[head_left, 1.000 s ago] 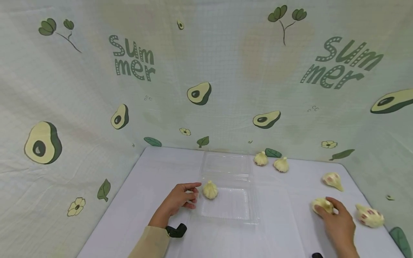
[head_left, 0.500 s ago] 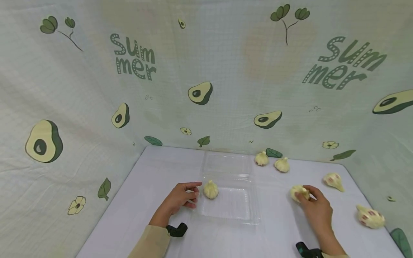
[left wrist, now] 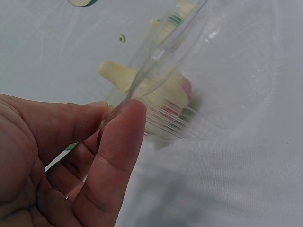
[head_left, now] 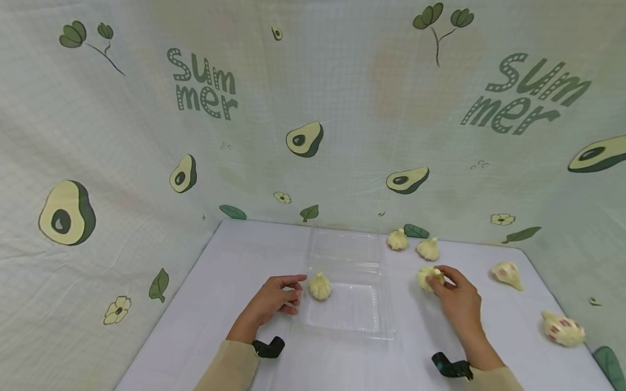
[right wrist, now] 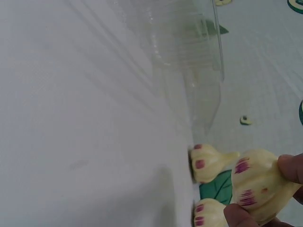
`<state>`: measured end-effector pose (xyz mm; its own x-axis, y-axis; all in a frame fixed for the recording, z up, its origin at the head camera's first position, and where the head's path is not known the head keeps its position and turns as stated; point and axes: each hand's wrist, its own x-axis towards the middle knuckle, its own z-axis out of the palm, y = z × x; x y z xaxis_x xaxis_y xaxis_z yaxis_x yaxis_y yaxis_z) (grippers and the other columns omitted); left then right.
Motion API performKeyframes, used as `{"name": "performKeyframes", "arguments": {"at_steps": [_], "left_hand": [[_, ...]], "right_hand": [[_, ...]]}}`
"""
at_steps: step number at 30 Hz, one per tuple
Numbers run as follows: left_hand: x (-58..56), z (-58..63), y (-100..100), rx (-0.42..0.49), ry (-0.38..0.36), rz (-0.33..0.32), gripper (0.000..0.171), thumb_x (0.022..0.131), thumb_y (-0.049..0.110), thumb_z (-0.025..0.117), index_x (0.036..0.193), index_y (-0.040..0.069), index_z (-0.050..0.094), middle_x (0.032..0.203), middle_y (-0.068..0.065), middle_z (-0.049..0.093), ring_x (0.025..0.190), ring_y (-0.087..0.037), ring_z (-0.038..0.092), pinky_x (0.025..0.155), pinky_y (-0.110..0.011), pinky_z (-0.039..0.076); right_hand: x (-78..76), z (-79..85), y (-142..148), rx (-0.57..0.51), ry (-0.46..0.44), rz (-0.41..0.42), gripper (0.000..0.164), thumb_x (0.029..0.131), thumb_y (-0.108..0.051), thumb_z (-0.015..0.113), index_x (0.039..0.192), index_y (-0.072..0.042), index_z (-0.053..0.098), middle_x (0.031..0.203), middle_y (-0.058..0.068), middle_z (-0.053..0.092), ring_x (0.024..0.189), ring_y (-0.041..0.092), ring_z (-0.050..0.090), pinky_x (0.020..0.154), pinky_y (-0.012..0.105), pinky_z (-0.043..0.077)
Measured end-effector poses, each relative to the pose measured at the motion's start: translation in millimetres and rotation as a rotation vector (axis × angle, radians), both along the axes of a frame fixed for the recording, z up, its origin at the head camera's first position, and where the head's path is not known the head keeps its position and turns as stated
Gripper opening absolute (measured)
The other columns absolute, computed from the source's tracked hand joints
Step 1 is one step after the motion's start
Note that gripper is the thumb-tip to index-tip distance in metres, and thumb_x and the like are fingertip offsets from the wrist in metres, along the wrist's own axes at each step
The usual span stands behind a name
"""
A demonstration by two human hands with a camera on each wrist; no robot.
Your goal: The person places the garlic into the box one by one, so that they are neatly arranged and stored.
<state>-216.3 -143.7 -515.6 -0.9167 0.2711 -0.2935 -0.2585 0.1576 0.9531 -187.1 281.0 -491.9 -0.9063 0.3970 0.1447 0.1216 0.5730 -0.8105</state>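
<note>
A clear plastic clamshell box lies with its lid folded back on the white table. Inside, at its left side, sits one garlic bulb. My left hand pinches the box's left rim between thumb and finger, as the left wrist view shows. To the right of the box, my right hand holds another garlic bulb by thumb and fingertips, above the table. This bulb is cream with purple streaks.
Two garlic bulbs stand near the back edge, right of the lid. Farther right lie a third bulb and a fourth bulb near the table's right edge. A printed cloth hangs behind.
My right hand has carried its garlic bulb leftward and away from me, from the right side toward the box. The left hand keeps its place at the box rim.
</note>
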Motion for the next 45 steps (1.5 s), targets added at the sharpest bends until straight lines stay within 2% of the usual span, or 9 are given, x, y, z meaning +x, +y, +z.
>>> {"name": "performKeyframes", "arguments": {"at_steps": [3, 8, 13, 19, 30, 40, 45], "left_hand": [[-0.2, 0.4, 0, -0.006, 0.001, 0.003, 0.048, 0.099, 0.001, 0.067, 0.147, 0.008, 0.063, 0.113, -0.009, 0.061, 0.08, -0.017, 0.063, 0.065, -0.03, 0.064], [-0.3, 0.9, 1, -0.009, -0.006, 0.009, 0.048, 0.1, 0.001, 0.067, 0.147, 0.008, 0.063, 0.113, -0.009, 0.061, 0.081, -0.017, 0.063, 0.065, -0.03, 0.064], [-0.4, 0.8, 1, -0.009, -0.011, 0.01, 0.048, 0.1, 0.001, 0.068, 0.147, 0.009, 0.064, 0.113, -0.009, 0.061, 0.081, -0.017, 0.063, 0.065, -0.03, 0.064], [-0.8, 1.6, 1, -0.018, -0.017, 0.017, 0.048, 0.099, -0.001, 0.068, 0.146, 0.01, 0.065, 0.113, -0.009, 0.061, 0.081, -0.018, 0.063, 0.064, -0.03, 0.063], [-0.7, 0.6, 2, -0.012, -0.011, 0.013, 0.049, 0.099, -0.001, 0.068, 0.146, 0.01, 0.064, 0.112, -0.009, 0.061, 0.08, -0.017, 0.063, 0.064, -0.03, 0.063], [-0.4, 0.4, 1, -0.015, -0.02, 0.012, 0.048, 0.099, -0.001, 0.067, 0.146, 0.009, 0.064, 0.111, -0.008, 0.061, 0.079, -0.016, 0.063, 0.064, -0.03, 0.063], [-0.4, 0.5, 1, -0.012, -0.016, 0.008, 0.048, 0.099, -0.001, 0.067, 0.147, 0.008, 0.063, 0.112, -0.009, 0.061, 0.079, -0.016, 0.063, 0.064, -0.03, 0.064]], "right_hand": [[-3.3, 5.4, -8, -0.023, 0.012, 0.024, 0.042, 0.099, -0.023, 0.075, 0.135, -0.003, 0.068, 0.14, 0.025, 0.065, 0.121, 0.045, 0.068, 0.064, 0.003, 0.045], [-7.6, 14.6, -20, -0.05, 0.01, 0.057, 0.043, 0.1, -0.023, 0.074, 0.137, -0.003, 0.066, 0.14, 0.024, 0.066, 0.121, 0.044, 0.068, 0.066, 0.006, 0.048], [-10.6, 23.9, -33, -0.06, -0.009, 0.089, 0.044, 0.1, -0.026, 0.074, 0.138, -0.007, 0.065, 0.14, 0.022, 0.065, 0.123, 0.039, 0.067, 0.068, 0.007, 0.048], [-12.9, 32.3, -48, -0.073, 0.009, 0.117, 0.041, 0.098, -0.025, 0.077, 0.135, -0.009, 0.067, 0.139, 0.019, 0.067, 0.123, 0.039, 0.068, 0.07, 0.008, 0.047], [-14.4, 34.9, -67, -0.095, 0.016, 0.164, 0.04, 0.097, -0.023, 0.078, 0.134, -0.011, 0.068, 0.138, 0.017, 0.068, 0.121, 0.038, 0.069, 0.072, 0.01, 0.049], [-16.0, 31.5, -80, -0.121, 0.008, 0.216, 0.04, 0.097, -0.024, 0.078, 0.133, -0.01, 0.069, 0.15, 0.014, 0.06, 0.122, 0.037, 0.069, 0.074, 0.011, 0.051], [-16.8, 29.6, -87, -0.109, 0.006, 0.227, 0.037, 0.097, -0.024, 0.079, 0.131, -0.011, 0.07, 0.141, 0.014, 0.067, 0.12, 0.036, 0.07, 0.075, 0.014, 0.052]]}}
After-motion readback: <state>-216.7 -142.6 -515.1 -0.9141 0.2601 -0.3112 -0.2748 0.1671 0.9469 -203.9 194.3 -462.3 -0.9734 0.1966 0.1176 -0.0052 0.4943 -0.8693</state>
